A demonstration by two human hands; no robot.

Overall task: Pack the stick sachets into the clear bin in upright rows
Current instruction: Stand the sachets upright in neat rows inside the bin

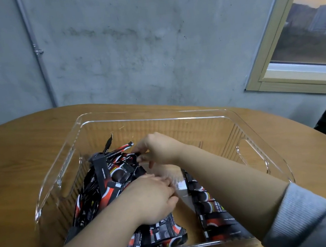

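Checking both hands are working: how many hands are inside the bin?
2: the left hand rests on the sachet pile; the right hand pinches a sachet further back.

I see both hands inside the clear bin (260, 143) on the wooden table (17, 155): right hand (159, 148) pinches sachets at the top of the jumbled black-and-red heap (107, 182), left hand (153, 197) rests against it, a neat row (209, 210) alongside
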